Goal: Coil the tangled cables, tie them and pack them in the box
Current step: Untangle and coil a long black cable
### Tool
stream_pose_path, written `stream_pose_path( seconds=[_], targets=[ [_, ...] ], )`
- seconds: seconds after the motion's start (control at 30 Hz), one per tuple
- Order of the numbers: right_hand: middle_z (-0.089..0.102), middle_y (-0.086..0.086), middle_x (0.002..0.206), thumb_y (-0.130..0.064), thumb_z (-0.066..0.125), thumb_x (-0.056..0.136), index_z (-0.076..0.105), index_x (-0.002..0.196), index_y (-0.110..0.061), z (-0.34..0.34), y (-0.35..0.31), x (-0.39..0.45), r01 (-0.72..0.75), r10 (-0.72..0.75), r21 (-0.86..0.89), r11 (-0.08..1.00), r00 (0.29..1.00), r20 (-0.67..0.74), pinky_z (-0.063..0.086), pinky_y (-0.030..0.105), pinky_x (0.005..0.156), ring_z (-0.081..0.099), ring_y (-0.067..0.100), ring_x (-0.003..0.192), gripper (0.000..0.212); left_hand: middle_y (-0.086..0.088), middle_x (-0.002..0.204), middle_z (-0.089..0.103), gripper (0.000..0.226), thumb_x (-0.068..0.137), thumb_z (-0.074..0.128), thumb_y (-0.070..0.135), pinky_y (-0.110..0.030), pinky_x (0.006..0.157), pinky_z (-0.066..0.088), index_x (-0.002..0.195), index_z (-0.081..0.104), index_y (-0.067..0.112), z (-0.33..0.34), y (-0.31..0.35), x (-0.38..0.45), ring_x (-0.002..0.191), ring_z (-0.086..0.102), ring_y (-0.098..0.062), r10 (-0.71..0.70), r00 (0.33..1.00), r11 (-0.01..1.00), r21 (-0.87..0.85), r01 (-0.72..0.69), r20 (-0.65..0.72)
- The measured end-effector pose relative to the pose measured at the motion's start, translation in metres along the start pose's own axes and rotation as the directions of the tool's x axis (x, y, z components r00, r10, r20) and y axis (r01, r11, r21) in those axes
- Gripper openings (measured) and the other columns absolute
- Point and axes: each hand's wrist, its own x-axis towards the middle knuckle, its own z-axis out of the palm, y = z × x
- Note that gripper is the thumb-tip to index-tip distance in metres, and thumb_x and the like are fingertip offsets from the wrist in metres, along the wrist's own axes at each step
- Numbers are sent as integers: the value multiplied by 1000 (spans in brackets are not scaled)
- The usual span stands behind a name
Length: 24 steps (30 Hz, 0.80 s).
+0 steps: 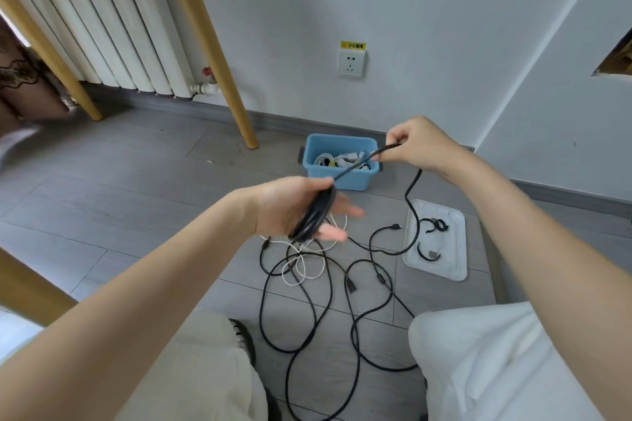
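Coiling step: left hand (301,205) holds the black coil (313,215) near the blue box (342,178); right hand (415,143) pinches the cable's free run (359,162), next loop needs feeding across.

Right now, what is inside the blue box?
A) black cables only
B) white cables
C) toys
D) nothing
B: the blue box by the wall holds coiled white cables, while the tangled black cables lie on the floor outside it.
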Motion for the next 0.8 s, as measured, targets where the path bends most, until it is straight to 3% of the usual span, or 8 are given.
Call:
stream_pose_path(
  seconds=[0.13, 0.23, 0.3, 0.4, 0.47, 0.57, 0.67, 0.8],
  targets=[
    [31, -12, 36, -19, 67, 84, 50, 57, -12, 6, -16, -7, 54, -68, 171, 984, 995, 77, 20, 15, 39, 25, 3, 35, 32, -3, 134, 53, 45, 102, 26, 37, -39, 73, 56, 135, 38, 10, -6, 10, 9, 79, 69, -36, 157, 954, 958, -194, -210, -255],
    [27, -9, 45, -16, 54, 92, 61, 74, -9, 11, -28, -15, 50, -144, 367, 929, 961, 234, 16, 17, 41, 20, 6, 41, 21, -1, 135, 50, 46, 102, 26, 38, -42, 98, 43, 135, 40, 9, -14, 20, 18, 110, 57, -41, 229, 888, 899, -263, -350, -400],
    [26, -8, 48, -16, 46, 96, 66, 96, -10, 15, -31, -19, 36, -199, 410, 911, 910, 364, 12, 20, 42, 17, 7, 44, 20, -3, 143, 45, 50, 101, 25, 41, -39, 109, 29, 137, 42, 9, -17, 28, 22, 125, 47, -36, 258, 849, 858, -296, -421, -460],
    [31, -5, 51, -23, 37, 101, 55, 125, -24, 18, -32, -25, -17, -229, 398, 917, 795, 562, 11, 24, 45, 17, 8, 42, 31, -18, 130, 53, 55, 101, 20, 44, -36, 106, 30, 134, 49, 12, -7, 40, 20, 130, 43, -29, 337, 819, 757, -384, -529, -464],
    [36, 0, 54, -31, 33, 101, 56, 122, -30, 18, -30, -29, -52, -226, 392, 919, 745, 628, 15, 24, 44, 19, 8, 40, 32, -19, 117, 61, 59, 101, 14, 45, -36, 100, 36, 133, 48, 9, 5, 49, 16, 126, 48, -26, 440, 798, 684, -422, -595, -411],
    [33, -3, 48, -45, 34, 97, 63, 79, -14, 19, -23, -33, -97, -123, 306, 947, 771, 625, 18, 18, 41, 19, 9, 39, 46, -17, 116, 65, 58, 103, 13, 38, -27, 78, 52, 136, 40, -1, 15, 62, 6, 97, 68, -17, 594, 758, 565, -531, -632, -270],
    [27, -4, 42, -61, 46, 82, 42, 52, -14, 25, -17, -35, -55, 0, 83, 995, 833, 553, 21, 17, 41, 18, 12, 40, 56, -2, 71, 70, 47, 102, 20, 34, -19, 60, 54, 118, 51, 2, 25, 60, -6, 40, 56, -5, 555, 831, 748, -418, -516, -31],
    [40, 2, 58, -53, 63, 77, 49, 66, -14, 31, -8, -36, 54, -6, -76, 996, 850, 526, 32, 15, 49, 38, 20, 54, 43, 10, 43, 31, 50, 95, 25, 37, -17, 59, 49, 119, 51, 2, 42, 43, -13, 33, 18, -4, 267, 870, 962, -54, -269, 415]
  ],
)
